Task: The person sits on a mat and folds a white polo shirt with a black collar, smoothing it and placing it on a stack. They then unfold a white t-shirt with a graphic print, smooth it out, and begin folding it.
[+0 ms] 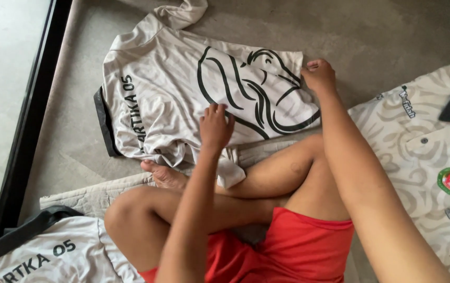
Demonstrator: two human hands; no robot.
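A pale grey sports jersey (pixel 172 89) with black lettering and a large black line drawing lies spread on the floor in front of my crossed legs. My left hand (pixel 215 126) rests fingers-down on its lower middle, pressing the cloth flat. My right hand (pixel 318 74) pinches the jersey's right edge near the drawing. A sleeve (pixel 180 13) sticks out at the top.
A second grey jersey (pixel 52 254) with a black strap lies at lower left. A patterned shirt (pixel 424 157) with a round green-and-red badge lies at right. A quilted mat (pixel 86 196) is under my legs. A dark door frame (pixel 31 115) runs along the left.
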